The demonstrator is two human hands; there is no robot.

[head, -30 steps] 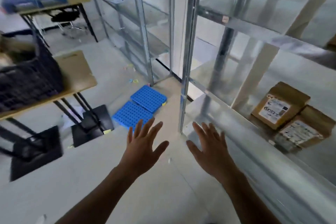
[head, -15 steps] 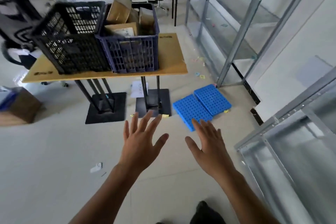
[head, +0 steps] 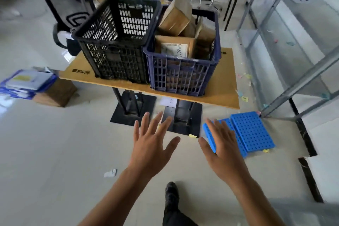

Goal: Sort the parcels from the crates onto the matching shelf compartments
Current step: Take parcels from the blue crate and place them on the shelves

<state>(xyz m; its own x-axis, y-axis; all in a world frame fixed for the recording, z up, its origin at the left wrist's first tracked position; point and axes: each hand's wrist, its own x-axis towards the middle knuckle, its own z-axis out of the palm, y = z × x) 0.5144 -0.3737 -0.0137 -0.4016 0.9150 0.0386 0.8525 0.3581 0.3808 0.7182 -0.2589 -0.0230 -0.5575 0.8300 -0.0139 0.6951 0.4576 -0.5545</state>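
Evidently fetching: left hand (head: 150,150) and right hand (head: 225,152) hang spread and empty before the counter (head: 225,79); next, probably lift a parcel (head: 174,47) from the blue crate (head: 179,77).

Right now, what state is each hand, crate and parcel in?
left hand, open, fingers spread, holding nothing.
right hand, open, fingers spread, holding nothing.
black crate, upright on the table, no parcels visible inside.
blue crate, upright beside it, holding parcels.
top parcel, tilted, sticking above the rim.
labelled parcel, label facing up.
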